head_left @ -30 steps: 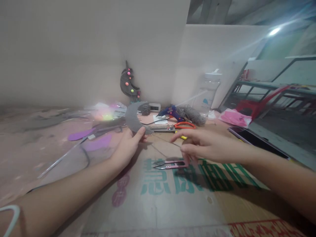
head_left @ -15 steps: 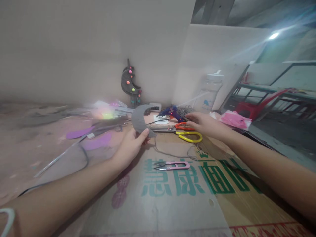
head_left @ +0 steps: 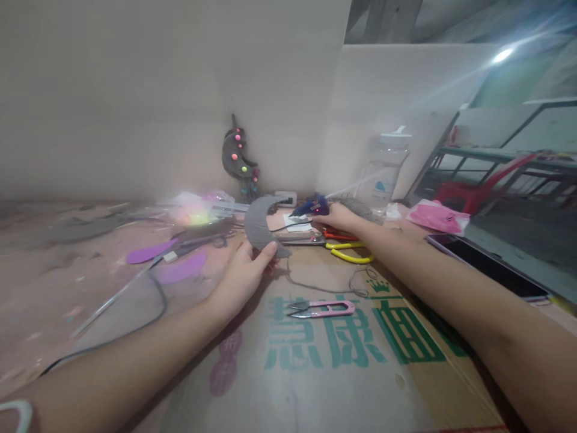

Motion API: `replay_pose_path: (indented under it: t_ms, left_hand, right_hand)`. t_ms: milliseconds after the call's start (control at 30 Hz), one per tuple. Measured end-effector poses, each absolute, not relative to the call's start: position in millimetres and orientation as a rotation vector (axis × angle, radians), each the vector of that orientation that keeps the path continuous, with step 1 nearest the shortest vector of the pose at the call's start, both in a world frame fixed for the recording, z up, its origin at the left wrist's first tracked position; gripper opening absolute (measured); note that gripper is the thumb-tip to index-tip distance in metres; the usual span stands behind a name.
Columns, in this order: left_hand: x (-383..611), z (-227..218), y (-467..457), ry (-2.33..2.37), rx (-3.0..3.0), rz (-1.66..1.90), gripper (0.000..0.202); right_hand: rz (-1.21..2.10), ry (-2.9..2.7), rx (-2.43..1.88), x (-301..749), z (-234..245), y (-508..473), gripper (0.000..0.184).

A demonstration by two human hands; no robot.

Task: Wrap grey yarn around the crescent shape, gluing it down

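My left hand [head_left: 250, 267] pinches the lower end of a grey yarn-wrapped crescent moon [head_left: 256, 221] between thumb and fingers. A strand of grey yarn [head_left: 311, 285] trails from that end over the cardboard. My right hand [head_left: 340, 219] is closed around the handle of a blue hot glue gun [head_left: 316, 206], whose nozzle points left above a small white paper [head_left: 297, 224]. Under my right wrist lie scissors with red and yellow handles [head_left: 351, 255], partly covered. Nearer to me are pink thread snips [head_left: 329, 309].
Against the wall hangs or leans a finished-looking dark moon ornament [head_left: 234, 153] with coloured balls. Purple pieces [head_left: 183, 269] and a cable lie at left. A clear bottle [head_left: 383, 168], pink packet [head_left: 438, 216] and phone [head_left: 487, 264] are at right. Printed cardboard [head_left: 288, 397] covers the front.
My right hand has moved left and closed round the glue gun's handle; before, it was beside it with fingers apart. My left hand still holds the crescent. The view has shifted slightly.
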State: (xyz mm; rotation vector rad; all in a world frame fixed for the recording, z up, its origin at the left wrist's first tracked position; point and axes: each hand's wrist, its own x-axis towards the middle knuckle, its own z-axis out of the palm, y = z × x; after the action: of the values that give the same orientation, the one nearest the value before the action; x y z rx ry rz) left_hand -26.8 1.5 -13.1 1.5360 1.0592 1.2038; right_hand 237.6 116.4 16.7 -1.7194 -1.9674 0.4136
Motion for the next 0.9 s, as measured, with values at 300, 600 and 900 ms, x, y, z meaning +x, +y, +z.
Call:
replay_pose_path:
  t_ms: [300, 600, 900]
  left_hand:
    - [-25.5, -13.5, 1.3, 1.016, 1.511, 1.208, 0.038]
    - [-22.6, -9.0, -2.4, 0.956, 1.388, 1.221, 0.040]
    - [-25.5, -8.6, 0.7, 1.026, 1.317, 1.180, 0.033]
  right_hand:
    - [0.532, -1.825, -1.560, 233.9, 45.9, 95.3, 0.026]
    - [0.563, -1.855, -1.358, 231.4, 31.0, -12.4, 0.027]
    - [0.269, -1.931, -1.392, 227.8, 6.5, -35.6, 0.027]
